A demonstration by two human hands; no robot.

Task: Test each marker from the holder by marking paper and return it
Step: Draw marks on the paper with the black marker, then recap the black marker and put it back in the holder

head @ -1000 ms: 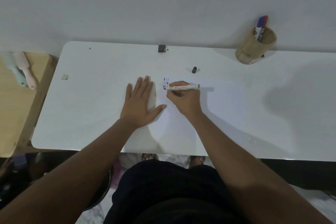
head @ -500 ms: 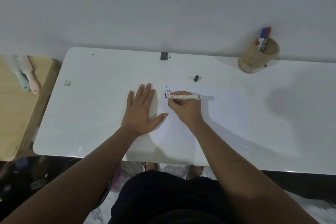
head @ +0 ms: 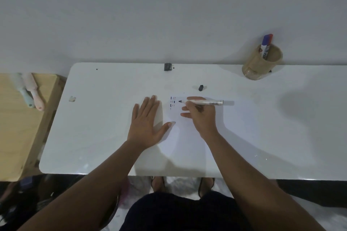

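My right hand (head: 201, 115) grips an uncapped white marker (head: 208, 102) lying nearly level, its dark tip pointing left just right of several short blue and red marks (head: 172, 102) on a white paper sheet (head: 189, 140). My left hand (head: 148, 121) lies flat on the paper's left part, fingers spread, holding nothing. A black marker cap (head: 201, 87) lies on the table beyond the marks. The tan round holder (head: 262, 62) stands at the back right against the wall, with a blue-capped marker (head: 265, 47) and a red-capped one (head: 270, 38) upright inside.
The white table (head: 281, 127) meets a grey wall. A small black object (head: 167, 66) sits at the table's back edge. At the left a wooden surface (head: 16, 133) carries two pastel brushes (head: 32, 93). My feet show under the table's front edge.
My right hand has drawn the marker a little to the right, so its tip now sits off the marks. My head has tilted down slightly. The left hand stays flat.
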